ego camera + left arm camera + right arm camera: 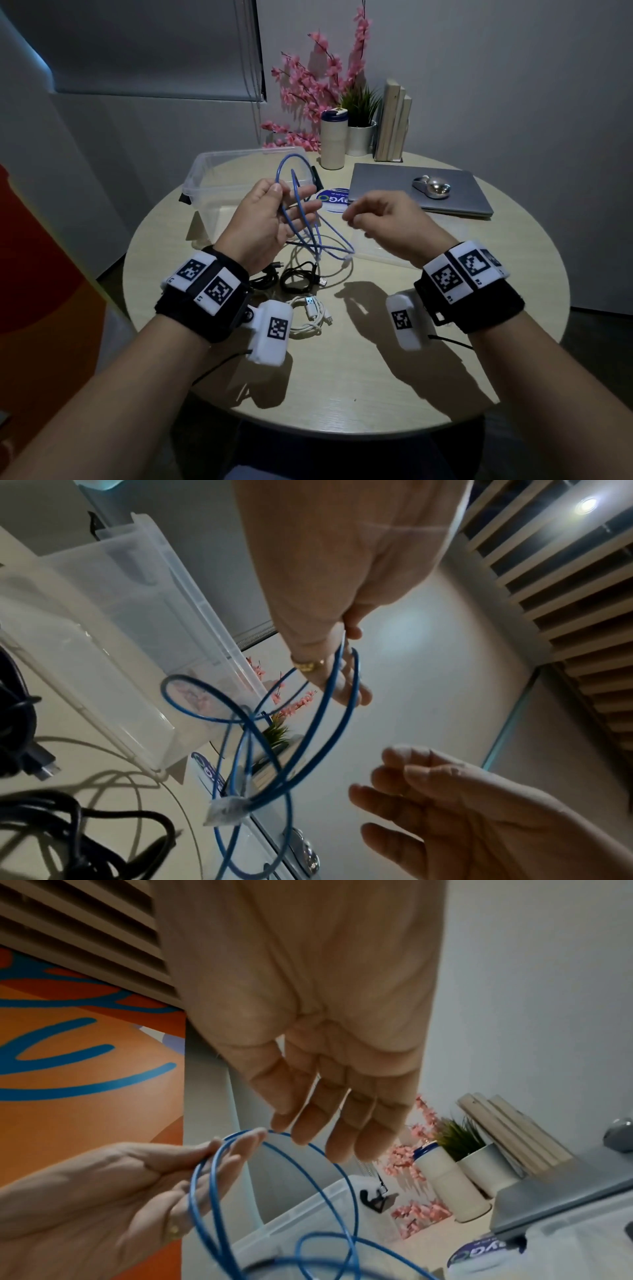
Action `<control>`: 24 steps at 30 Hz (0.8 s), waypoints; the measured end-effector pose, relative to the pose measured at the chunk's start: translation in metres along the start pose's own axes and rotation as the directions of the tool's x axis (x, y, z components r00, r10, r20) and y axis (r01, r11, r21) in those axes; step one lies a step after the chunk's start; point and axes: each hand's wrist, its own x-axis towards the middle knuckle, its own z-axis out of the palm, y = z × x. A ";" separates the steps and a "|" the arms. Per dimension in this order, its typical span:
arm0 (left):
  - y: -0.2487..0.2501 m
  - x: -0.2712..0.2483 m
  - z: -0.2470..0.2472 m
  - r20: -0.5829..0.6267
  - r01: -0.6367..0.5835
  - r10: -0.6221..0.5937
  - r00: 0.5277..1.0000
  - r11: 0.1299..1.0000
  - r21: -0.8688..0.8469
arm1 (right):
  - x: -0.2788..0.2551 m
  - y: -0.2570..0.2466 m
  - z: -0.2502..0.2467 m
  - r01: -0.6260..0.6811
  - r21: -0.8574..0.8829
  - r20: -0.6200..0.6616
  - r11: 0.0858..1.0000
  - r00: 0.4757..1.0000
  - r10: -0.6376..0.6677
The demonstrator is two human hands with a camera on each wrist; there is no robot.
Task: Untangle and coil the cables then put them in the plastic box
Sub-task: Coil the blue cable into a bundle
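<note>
— Holding blue cable (pixel 301 219) loops, left hand (pixel 270 219) pinches them above the table's middle; right hand (pixel 383 214) hangs loose, holding nothing.
— Springy, light stuff; I'd grab the dangling run near the plug (pixel 224 811).

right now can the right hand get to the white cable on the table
Probably yes. The right hand hangs empty above the table, and the white cable lies uncovered near the front edge; only the left wrist's camera mount sits beside it.
</note>
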 end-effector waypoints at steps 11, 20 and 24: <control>0.006 -0.001 0.003 0.096 0.007 -0.011 0.995 0.999 0.044 | -0.002 0.000 0.026 0.112 -0.014 0.101 0.994 0.989 -0.110; -0.006 0.005 -0.016 -0.255 0.090 0.025 0.967 0.898 0.431 | 0.006 -0.003 0.004 0.112 0.388 -0.173 0.915 0.984 -0.047; -0.006 0.003 -0.024 -0.070 -0.062 0.228 0.971 0.525 0.849 | 0.004 -0.009 -0.001 0.119 0.444 -0.142 0.888 0.988 -0.061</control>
